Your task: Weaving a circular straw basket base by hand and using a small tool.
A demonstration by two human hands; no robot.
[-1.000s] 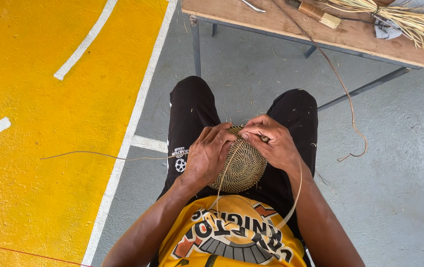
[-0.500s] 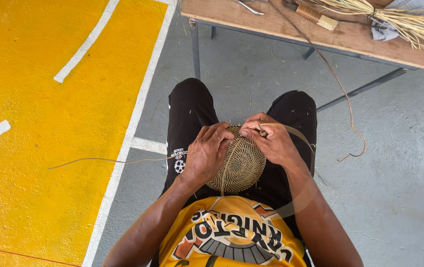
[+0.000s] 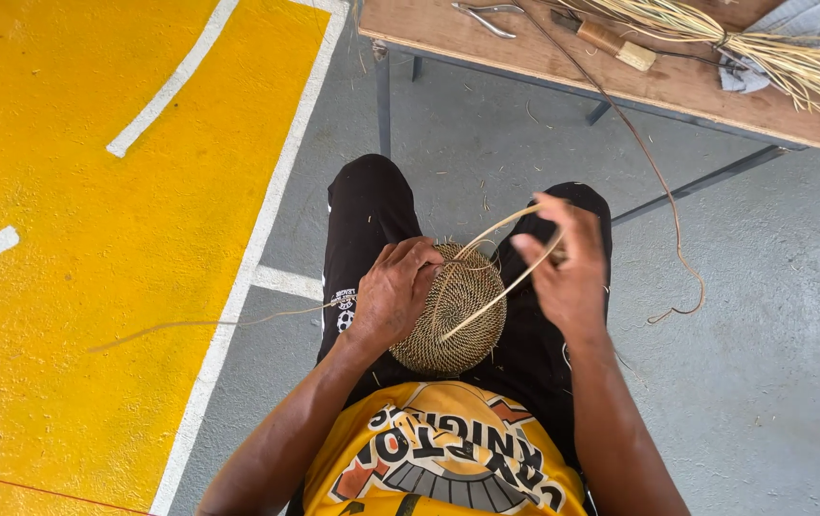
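On the lap, left hand (image 3: 396, 291) gripping woven disc (image 3: 456, 308), right hand (image 3: 563, 272) now lifted away, pinching strand (image 3: 496, 298)

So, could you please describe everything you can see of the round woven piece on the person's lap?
The round woven piece is a tan, tightly coiled disc of fibre, slightly domed, resting tilted on the lap over black trousers. The left hand grips its left edge. A pale strand crosses its face and runs up to the right hand, which pinches it just clear of the disc.
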